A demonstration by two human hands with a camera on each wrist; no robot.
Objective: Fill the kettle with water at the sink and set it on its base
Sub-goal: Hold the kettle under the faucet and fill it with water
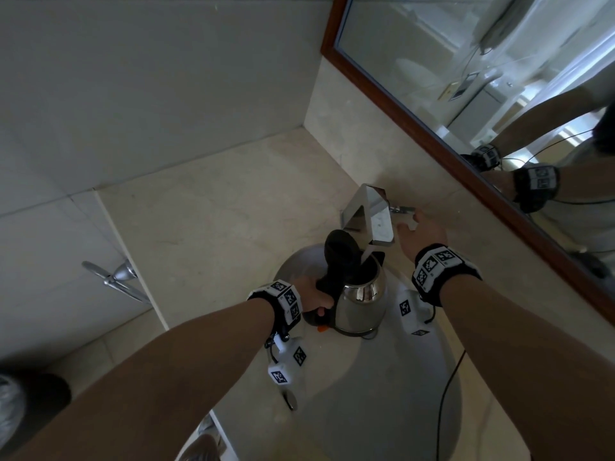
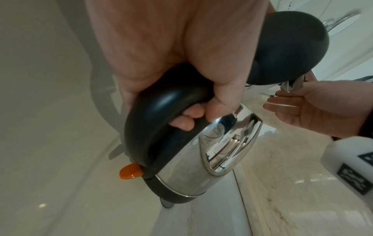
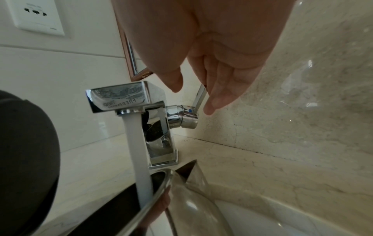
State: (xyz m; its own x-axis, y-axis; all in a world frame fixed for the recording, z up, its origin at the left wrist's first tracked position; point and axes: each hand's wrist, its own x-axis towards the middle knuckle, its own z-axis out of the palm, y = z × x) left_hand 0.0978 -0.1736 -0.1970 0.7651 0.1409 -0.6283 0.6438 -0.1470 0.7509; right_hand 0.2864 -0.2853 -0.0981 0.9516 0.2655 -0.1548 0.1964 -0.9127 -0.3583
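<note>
Water (image 3: 139,143) pours into kettle (image 1: 359,294) gripped by left hand (image 1: 314,296); right hand (image 1: 421,232), fingers loose, touches faucet lever (image 3: 199,95) below mirror (image 1: 466,78).

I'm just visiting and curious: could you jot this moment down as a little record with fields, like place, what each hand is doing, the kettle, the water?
place: sink set in a marble counter, mirror behind
left hand: grips the black handle of the kettle
kettle: held under the tap, lid flipped open
water: running from the spout into the kettle's opening
right hand: fingers straight, at the tap lever
kettle base: not in view
</note>
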